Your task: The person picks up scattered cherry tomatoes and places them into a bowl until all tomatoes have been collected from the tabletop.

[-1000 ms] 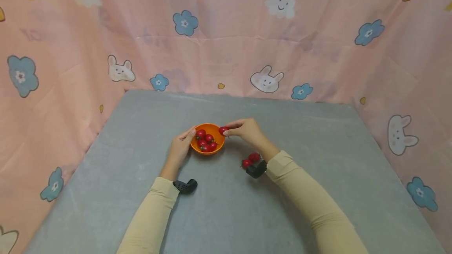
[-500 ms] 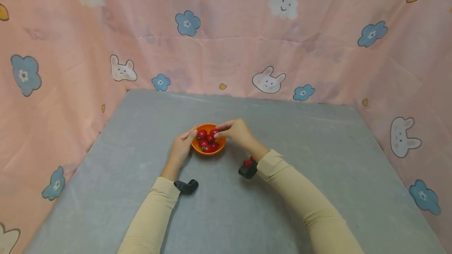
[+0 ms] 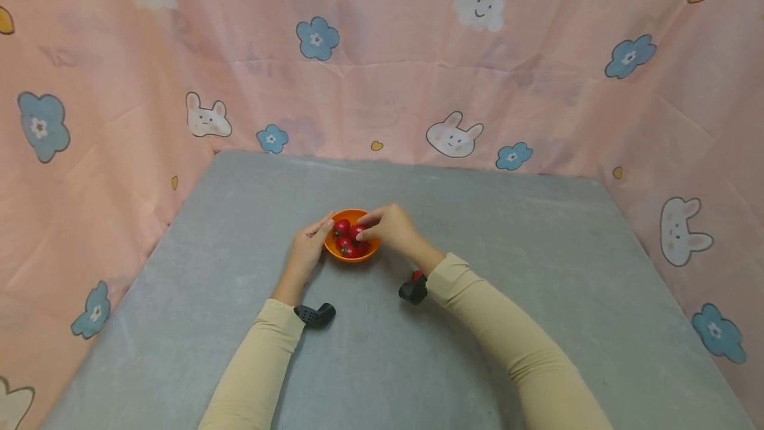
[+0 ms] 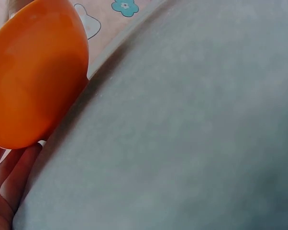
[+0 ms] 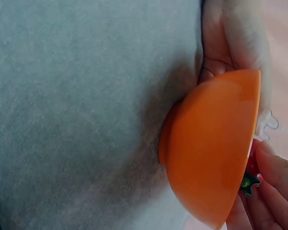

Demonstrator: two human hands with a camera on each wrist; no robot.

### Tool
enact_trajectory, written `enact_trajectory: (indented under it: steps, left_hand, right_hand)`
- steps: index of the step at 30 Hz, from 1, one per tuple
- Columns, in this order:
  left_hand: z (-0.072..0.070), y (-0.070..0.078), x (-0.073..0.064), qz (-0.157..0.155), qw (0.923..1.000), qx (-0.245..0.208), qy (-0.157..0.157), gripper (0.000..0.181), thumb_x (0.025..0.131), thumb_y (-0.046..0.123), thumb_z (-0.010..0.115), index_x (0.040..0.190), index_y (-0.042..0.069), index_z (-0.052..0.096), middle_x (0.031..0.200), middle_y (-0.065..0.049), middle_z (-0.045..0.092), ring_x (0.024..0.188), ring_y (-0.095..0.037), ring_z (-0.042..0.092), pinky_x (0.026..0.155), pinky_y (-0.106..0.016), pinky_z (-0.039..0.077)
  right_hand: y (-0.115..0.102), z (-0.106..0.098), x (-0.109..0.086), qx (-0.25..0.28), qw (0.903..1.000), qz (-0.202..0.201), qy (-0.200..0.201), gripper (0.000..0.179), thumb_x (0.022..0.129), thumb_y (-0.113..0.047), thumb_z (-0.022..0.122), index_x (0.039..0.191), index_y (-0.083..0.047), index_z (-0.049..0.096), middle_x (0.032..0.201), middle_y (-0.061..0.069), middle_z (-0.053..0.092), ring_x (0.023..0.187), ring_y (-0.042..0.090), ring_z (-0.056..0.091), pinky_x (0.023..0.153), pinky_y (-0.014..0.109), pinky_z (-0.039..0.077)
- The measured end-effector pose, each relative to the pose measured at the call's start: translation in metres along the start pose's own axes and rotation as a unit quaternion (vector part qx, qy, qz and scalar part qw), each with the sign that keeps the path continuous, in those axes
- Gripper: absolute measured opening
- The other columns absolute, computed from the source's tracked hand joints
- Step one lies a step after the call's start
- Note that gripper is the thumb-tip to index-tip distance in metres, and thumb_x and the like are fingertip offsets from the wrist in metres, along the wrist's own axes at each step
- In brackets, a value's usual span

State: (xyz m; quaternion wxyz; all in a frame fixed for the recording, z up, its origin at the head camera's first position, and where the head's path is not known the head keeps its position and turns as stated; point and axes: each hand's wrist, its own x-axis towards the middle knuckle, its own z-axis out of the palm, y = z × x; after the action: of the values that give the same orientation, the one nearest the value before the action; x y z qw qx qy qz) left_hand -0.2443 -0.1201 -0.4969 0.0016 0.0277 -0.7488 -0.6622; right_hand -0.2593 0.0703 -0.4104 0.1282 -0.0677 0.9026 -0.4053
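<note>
An orange bowl (image 3: 351, 260) stands on the grey table, with several small red tomatoes (image 3: 342, 226) inside. At its left side my left hand (image 3: 304, 254) grips it, thumb over the rim and fingers against the outer wall. My right hand (image 3: 394, 229) reaches over the right rim and pinches a tomato (image 3: 357, 231) within the bowl. In the right wrist view, the green leafy top (image 5: 247, 183) of a tomato shows at the rim beside the thumb. The left wrist view shows the bowl's outer wall (image 4: 38, 72) with fingers (image 4: 19, 175) beneath it.
A red tomato (image 3: 416, 275) on the table peeks out behind the black wrist camera (image 3: 413, 289) of the right arm. Another black camera (image 3: 316, 315) sits on the left wrist. A pink patterned curtain (image 3: 370, 98) hangs around the table's back and sides.
My right hand has moved left from the bowl's right rim into the bowl, carrying a tomato. Its wrist camera now hides most of the tomatoes on the table. The left hand stays on the bowl.
</note>
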Motion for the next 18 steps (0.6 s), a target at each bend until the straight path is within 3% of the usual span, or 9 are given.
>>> enact_trajectory:
  steps: [12,18]
  left_hand:
    - [0.0000,0.0019,-0.0022,-0.006,0.9999,0.008,0.003,0.049,0.100,0.045,0.056,0.138,0.015,0.060,0.145,-0.007,0.057,0.142,-0.023,0.046,0.120,-0.043,0.035]
    - [0.0012,0.0007,-0.0007,0.005,0.9997,0.021,0.012,0.050,0.100,0.045,0.056,0.138,0.014,0.060,0.144,-0.008,0.057,0.141,-0.025,0.047,0.119,-0.045,0.036]
  right_hand:
    - [-0.0045,0.0082,0.0008,-0.058,0.9979,-0.024,-0.017,0.029,0.080,-0.018,0.084,0.107,-0.009,0.079,0.112,0.005,0.076,0.117,0.024,0.062,0.108,0.038,0.048]
    - [-0.0031,0.0022,-0.0030,-0.029,0.9994,-0.019,-0.006,0.030,0.080,-0.017,0.084,0.108,-0.007,0.078,0.111,0.008,0.076,0.110,0.025,0.063,0.100,0.036,0.054]
